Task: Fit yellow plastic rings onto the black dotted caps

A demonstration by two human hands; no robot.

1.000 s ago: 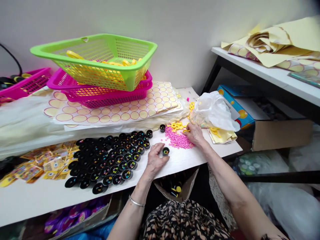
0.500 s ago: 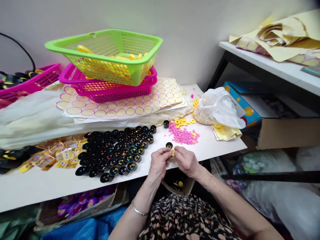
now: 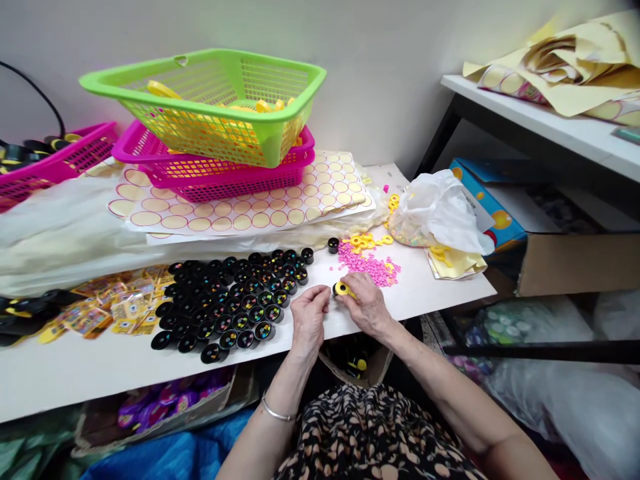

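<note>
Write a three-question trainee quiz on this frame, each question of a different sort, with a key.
1. True or false: the green basket sits on top of a pink basket.
2. The right hand presses a yellow ring onto what? A) a black cap B) a sticker sheet C) a bag
3. Fill in: the pile of small beads beyond the hands is ____ in colour.

Key:
1. True.
2. A; the single black cap is beside the left hand, apart from the cluster of black caps.
3. Pink.
</note>
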